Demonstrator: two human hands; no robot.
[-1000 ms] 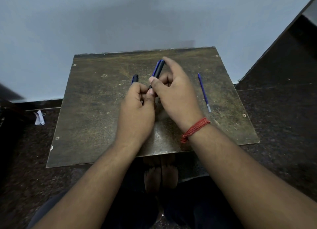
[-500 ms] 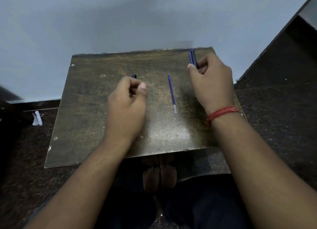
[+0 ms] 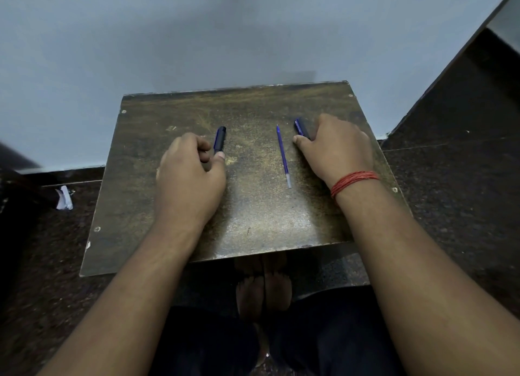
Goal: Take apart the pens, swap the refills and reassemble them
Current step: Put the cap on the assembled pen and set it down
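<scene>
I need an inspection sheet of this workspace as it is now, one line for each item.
Surface: worn brown board, scratched, screws at corners.
Job's things: loose blue refill lies flat on the board between the hands; pen piece at the left hand; second pen piece at the right hand.
Clutter: crumpled paper on the floor, left of the board.
Grippers: left hand holds its pen piece, fingers curled; right hand grips the other; red thread on the right wrist.
Cables: nothing seen.
Surroundings: pale wall, dark speckled floor, bare feet under the board.
</scene>
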